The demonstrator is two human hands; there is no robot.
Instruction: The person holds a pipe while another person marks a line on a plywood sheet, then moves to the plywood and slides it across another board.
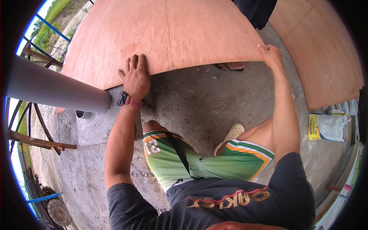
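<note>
I look down on a squatting person in green shorts, both arms reaching forward. A large plywood sheet [172, 34] lies flat on the concrete floor [199, 99], filling the view from ten to one o'clock, its near edge facing the person. The left hand [135, 76], at eleven o'clock and wearing a wristwatch [128, 100], rests palm down on that edge, its grip wide and the fingers spread flat. The right hand [271, 55], at one o'clock, holds the sheet's near corner, fingers curled over the edge. A grey pipe [57, 90] lies at nine o'clock. A second sheet [326, 57] lies at two o'clock, with a printed sack [327, 126] at three. Another person's sandalled foot [230, 67] stands against the edge between the hands.
</note>
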